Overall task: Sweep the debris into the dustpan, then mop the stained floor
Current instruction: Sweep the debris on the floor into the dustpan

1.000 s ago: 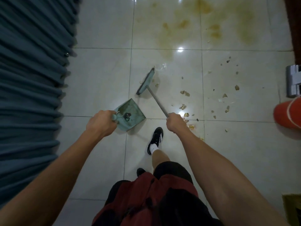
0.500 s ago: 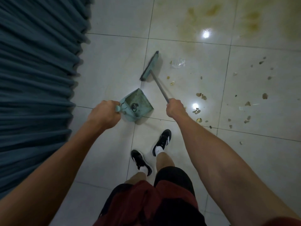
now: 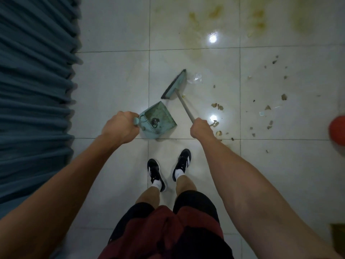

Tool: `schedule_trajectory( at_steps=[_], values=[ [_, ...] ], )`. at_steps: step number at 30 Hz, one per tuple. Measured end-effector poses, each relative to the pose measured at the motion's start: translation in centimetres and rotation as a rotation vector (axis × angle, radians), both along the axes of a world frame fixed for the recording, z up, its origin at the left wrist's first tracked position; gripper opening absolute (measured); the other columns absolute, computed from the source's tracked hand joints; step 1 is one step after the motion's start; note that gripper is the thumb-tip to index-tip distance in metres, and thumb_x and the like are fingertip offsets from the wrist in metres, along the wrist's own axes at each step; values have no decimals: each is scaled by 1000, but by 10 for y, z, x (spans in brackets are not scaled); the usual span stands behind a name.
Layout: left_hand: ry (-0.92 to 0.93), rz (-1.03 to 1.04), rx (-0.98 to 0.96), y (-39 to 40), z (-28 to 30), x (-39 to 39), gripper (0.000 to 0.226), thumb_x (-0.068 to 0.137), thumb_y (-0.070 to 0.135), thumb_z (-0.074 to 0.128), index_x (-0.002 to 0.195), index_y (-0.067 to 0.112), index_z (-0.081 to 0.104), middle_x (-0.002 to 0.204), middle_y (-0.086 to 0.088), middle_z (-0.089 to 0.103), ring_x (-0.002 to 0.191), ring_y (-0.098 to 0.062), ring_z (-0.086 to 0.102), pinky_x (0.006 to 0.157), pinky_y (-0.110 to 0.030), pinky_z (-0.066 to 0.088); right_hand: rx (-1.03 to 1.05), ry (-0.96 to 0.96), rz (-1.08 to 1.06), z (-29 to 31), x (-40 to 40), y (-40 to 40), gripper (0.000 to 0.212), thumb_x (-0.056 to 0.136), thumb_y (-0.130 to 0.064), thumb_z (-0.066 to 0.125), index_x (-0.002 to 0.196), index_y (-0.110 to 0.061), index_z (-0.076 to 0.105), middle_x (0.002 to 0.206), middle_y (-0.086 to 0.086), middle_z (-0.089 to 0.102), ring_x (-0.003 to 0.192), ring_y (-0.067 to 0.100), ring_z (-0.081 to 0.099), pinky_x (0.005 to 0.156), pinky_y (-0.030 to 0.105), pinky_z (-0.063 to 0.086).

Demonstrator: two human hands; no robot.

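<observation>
Because the debris (image 3: 217, 107) lies rightward, our left hand (image 3: 119, 128) grips the dustpan (image 3: 158, 118) low while our right hand (image 3: 200, 128) clasps the broom (image 3: 174, 85) handle, poised to sweep.

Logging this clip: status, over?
Left hand grips dustpan; right hand grips broom. Debris unswept, stains unmopped. Nothing blocking.

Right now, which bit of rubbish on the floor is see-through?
The crumpled clear plastic scrap beside the teal broom head; the other scattered bits are brown and solid.
</observation>
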State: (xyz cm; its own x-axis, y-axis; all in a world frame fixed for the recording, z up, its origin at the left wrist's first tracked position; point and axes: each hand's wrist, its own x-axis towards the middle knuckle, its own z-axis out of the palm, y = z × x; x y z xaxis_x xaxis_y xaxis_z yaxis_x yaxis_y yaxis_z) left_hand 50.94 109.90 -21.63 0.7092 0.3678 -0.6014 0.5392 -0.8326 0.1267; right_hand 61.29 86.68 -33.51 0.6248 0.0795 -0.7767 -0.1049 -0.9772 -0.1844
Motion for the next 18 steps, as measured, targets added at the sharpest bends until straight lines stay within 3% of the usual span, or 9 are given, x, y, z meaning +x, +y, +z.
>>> schedule_trajectory(
  at_steps=[8,13,18],
  values=[
    [-23,-146,-11,-4,3,-13,19,85,14,58,97,24,69,82,-3,66,71,-26,64,69,-36,59,-26,-1,-209,22,-72,-37,30,93,-3,48,121,-3,58,114,16,63,98,33,65,81,41,58],
    [-42,-260,-20,-7,6,-24,14,85,18,57,91,26,67,81,-4,65,71,-27,64,72,-40,60,-77,3,-330,36,-124,-60,29,93,0,50,120,0,60,114,17,65,97,32,66,75,37,58],
    [-70,-357,-24,-16,7,-30,21,81,18,58,96,25,69,85,-5,66,74,-29,64,72,-41,60,-124,23,-450,44,-166,-82,34,91,3,51,124,0,59,111,15,64,86,29,62,68,34,52]
  ],
)
